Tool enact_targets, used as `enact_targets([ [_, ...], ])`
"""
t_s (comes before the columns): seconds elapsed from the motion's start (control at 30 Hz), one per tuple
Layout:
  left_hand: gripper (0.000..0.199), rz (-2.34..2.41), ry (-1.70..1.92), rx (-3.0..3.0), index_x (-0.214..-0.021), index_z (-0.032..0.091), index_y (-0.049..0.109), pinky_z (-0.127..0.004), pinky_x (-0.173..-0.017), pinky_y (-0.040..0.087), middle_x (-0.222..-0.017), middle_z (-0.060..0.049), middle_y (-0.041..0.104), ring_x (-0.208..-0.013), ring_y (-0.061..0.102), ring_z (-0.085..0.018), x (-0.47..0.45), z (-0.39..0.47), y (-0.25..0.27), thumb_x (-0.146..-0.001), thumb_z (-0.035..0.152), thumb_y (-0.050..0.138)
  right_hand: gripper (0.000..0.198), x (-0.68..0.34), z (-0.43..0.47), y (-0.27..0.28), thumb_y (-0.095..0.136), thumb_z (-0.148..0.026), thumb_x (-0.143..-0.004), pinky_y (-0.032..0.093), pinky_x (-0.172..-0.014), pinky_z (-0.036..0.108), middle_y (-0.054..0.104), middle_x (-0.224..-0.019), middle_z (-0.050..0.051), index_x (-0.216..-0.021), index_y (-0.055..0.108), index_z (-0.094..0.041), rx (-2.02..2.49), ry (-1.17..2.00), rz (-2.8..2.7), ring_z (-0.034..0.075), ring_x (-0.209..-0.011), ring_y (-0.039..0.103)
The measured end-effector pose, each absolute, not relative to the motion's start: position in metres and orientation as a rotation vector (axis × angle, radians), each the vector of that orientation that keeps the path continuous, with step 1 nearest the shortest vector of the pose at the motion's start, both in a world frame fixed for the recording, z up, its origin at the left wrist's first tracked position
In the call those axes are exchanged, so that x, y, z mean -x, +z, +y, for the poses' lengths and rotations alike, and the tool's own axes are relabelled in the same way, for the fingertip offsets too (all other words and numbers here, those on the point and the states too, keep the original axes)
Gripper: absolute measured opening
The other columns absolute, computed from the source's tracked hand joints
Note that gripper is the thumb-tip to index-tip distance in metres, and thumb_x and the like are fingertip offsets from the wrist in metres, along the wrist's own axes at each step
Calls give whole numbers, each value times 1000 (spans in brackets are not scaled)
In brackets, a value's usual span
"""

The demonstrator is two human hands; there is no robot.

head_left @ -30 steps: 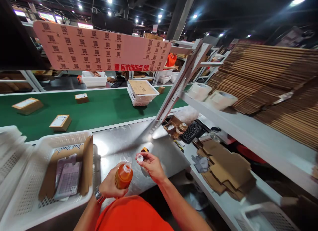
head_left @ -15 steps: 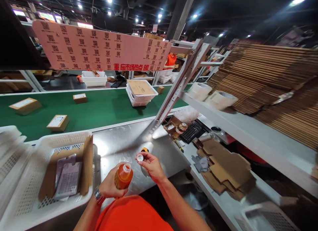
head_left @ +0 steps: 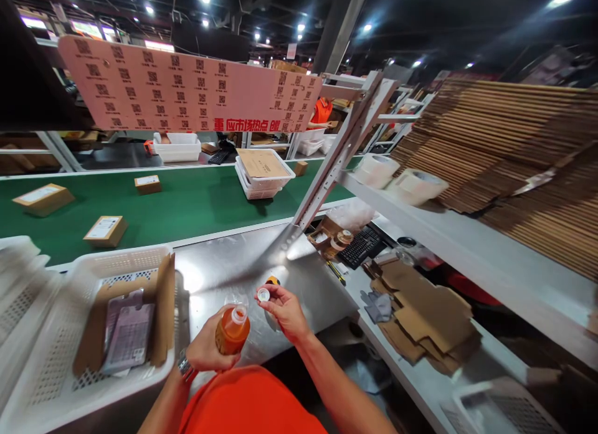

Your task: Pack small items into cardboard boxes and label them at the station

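An uncapped bottle (head_left: 232,332) of orange drink tilts slightly in my left hand (head_left: 208,344), whose fingers wrap round its body. Its bare neck points up and away from me. To the right, my right hand (head_left: 286,311) pinches a small white bottle cap (head_left: 263,295) with the hollow side facing me. Cap and bottle are apart, a short gap between them. Just behind my right fingers a small yellow and black object (head_left: 273,280) is partly hidden on the metal table (head_left: 224,253).
A white basket (head_left: 60,365) at the left holds cardboard and flat packaged items. Beyond the table a green conveyor belt (head_left: 196,200) carries small boxes and stacked baskets. On the right are a keyboard (head_left: 359,246), flattened cardboard (head_left: 420,303), and a shelf (head_left: 448,228) with tape rolls.
Small boxes and the stacked baskets on the belt have shifted slightly left. My hands, the bottle and the cap stay almost in place.
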State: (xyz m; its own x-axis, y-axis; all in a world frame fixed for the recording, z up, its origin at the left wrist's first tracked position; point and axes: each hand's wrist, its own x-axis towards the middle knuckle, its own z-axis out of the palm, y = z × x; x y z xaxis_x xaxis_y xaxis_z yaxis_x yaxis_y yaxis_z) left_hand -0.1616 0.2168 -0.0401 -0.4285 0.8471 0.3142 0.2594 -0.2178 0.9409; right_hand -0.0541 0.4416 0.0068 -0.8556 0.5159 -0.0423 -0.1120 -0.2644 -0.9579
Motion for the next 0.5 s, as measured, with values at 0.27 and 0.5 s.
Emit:
enact_targets([
  [0.27, 81, 1541, 1705, -1302, -140, 13, 61, -39, -97, 56, -120, -10, 70, -103, 68, -26, 160, 217, -34, -62, 28, 77, 62, 55, 441, 4, 116, -35, -47, 62, -99, 34, 86, -105, 5, -99, 84, -22, 515, 2162, -1579, 22, -99, 82],
  [0.5, 82, 1506, 1707, -1295, -142, 14, 59, -36, -87, 57, -113, -9, 70, -95, 68, -24, 160, 219, -41, -63, 27, 79, 62, 53, 442, 7, 116, -34, -45, 61, -96, 32, 85, -104, 5, -96, 84, -21, 481, 2140, -1617, 20, -98, 80],
])
